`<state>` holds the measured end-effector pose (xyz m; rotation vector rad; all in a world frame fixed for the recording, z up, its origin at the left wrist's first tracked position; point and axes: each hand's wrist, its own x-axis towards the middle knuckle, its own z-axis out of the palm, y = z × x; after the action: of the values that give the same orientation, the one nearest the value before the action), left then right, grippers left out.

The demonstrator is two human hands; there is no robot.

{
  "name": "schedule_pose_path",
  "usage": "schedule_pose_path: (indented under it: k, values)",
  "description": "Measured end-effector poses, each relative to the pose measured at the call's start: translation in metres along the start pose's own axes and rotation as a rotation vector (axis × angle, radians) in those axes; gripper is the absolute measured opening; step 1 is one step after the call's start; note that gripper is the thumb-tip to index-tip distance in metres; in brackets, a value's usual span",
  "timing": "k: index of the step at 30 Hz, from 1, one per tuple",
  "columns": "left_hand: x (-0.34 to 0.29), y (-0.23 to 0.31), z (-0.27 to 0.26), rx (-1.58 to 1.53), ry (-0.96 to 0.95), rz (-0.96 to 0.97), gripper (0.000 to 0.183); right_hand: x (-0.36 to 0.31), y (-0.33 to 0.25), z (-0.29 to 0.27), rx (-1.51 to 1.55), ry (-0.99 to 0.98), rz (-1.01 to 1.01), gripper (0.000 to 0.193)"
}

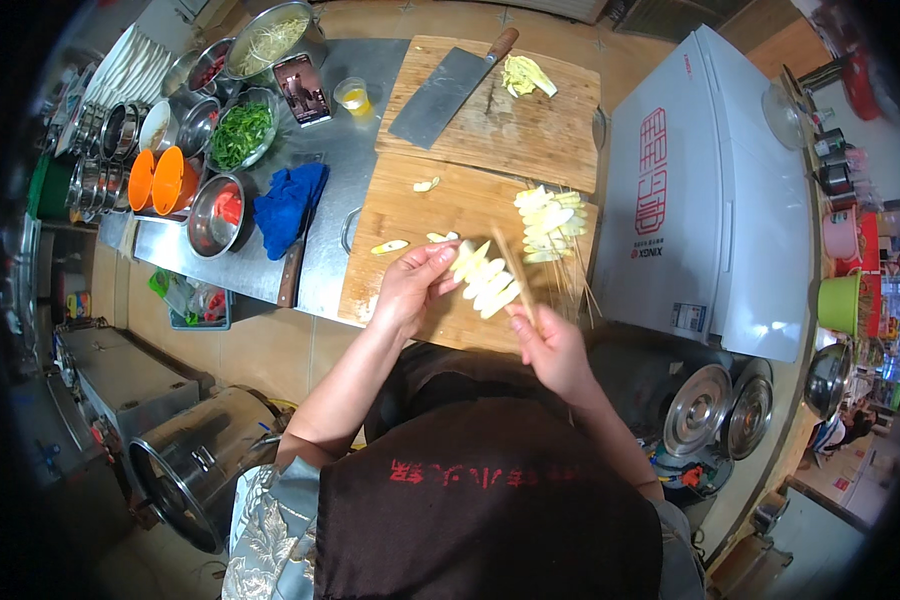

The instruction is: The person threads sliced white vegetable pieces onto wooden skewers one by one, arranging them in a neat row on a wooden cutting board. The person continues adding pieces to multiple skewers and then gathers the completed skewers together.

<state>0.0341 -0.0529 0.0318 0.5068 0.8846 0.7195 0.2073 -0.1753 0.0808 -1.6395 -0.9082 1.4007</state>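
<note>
1. Holding up a row of pale, yellow-edged oval slices [485, 282] over the front board, we look mid-batch: this row seems nearly full, not yet on the pile.
2. Our L hand [410, 285] pinches the row's L end, thumb vs. fingertips; our R hand [552, 350] has thumb & fingers pressed round a slim tan wooden stick [516, 275]. Can't tell if it's the one running thru the row.
3. Done, we'd say: a layered pile of skewered pale-yellow slices [550, 222] on the board's R side, w/ thin bamboo sticks [572, 280] poking out toward us.
4. Left, we'd say: a few loose yellow-rimmed slices [390, 247] on the L part, so prob. not much more from this lot.
5. Materials: rectangular light-brown wooden front board [470, 200], smooth grain; behind it a similar wooden back board [560, 125] w/ a broad grey steel cleaver [438, 97], round wooden handle, & a crinkly yellow leafy chunk [528, 76].
6. Off L, our rumpled blue cloth [288, 208] sits on brushed-steel worktop [345, 150].
</note>
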Motion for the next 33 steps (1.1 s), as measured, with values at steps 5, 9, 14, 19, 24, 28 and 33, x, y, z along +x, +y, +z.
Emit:
schedule_pose_path:
  k: [5, 9, 14, 19, 24, 28, 33]
  values:
    - [0.011, 0.001, -0.016, 0.072, 0.091, 0.086, 0.029, 0.039, -0.002, -0.045, -0.166, 0.295, -0.025, 0.021]
    - [0.015, -0.003, -0.036, 0.194, 0.169, 0.125, 0.021, 0.082, 0.009, -0.071, -0.167, 0.301, 0.053, 0.025]
    - [0.016, 0.004, -0.066, 0.371, 0.310, 0.262, 0.014, 0.090, 0.030, -0.080, -0.413, 0.427, -0.051, 0.023]
    - [0.017, 0.009, -0.074, 0.772, 0.332, 0.429, 0.014, 0.044, 0.005, -0.089, -0.429, 0.608, -0.279, 0.028]
    - [0.023, -0.014, -0.044, 1.470, 0.054, 0.729, 0.012, 0.006, -0.021, -0.059, 0.002, 0.307, -0.112, 0.035]
    - [0.038, -0.025, -0.025, 1.578, 0.104, 0.815, 0.014, -0.006, -0.020, -0.029, -0.086, 0.057, 0.007, 0.041]
    - [0.047, -0.027, -0.019, 1.717, 0.122, 0.838, 0.010, -0.008, -0.011, -0.011, -0.073, 0.045, -0.031, 0.045]
